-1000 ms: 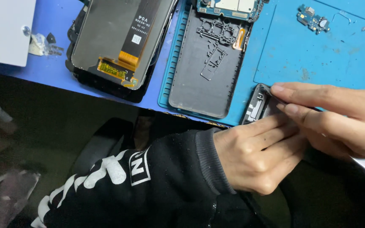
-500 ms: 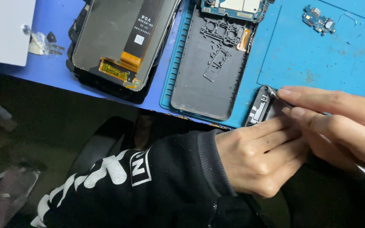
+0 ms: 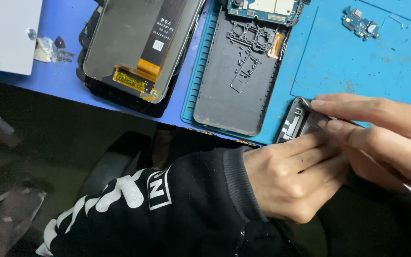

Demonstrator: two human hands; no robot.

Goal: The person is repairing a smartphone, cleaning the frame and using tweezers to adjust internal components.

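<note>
Barely shifted, both hands (image 3: pixel 338 152) pinch the phone frame (image 3: pixel 297 124) between their fingertips

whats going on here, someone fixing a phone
A person is working with both hands on a dark phone frame at the near edge of a blue mat. The left hand steadies it from below while the right hand presses its fingertips on the top end. On the mat lie a grey back cover, a circuit board and a small board. A screen panel lies face down to the left.
</note>
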